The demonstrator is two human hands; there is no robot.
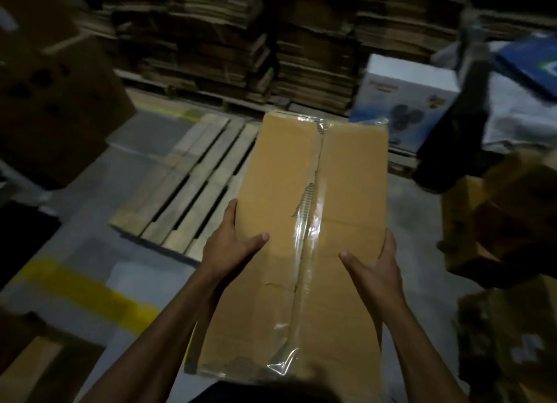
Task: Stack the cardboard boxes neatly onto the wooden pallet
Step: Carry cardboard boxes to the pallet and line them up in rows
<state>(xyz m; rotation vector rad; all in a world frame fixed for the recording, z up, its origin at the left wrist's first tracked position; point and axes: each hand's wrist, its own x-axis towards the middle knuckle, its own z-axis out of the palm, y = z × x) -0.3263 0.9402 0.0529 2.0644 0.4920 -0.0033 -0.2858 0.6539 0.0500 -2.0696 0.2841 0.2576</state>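
Now cardboard box (304, 221) between left hand (229, 248) and right hand (376, 267)

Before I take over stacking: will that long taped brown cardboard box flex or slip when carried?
The long brown cardboard box is probably light, since it is held near one end. Its torn seam suggests some flex. The glossy clear tape may be slippery.

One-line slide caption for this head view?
Both hands, left and right, carry a long tape-sealed brown cardboard box over the bare slatted wooden pallet on the warehouse floor.
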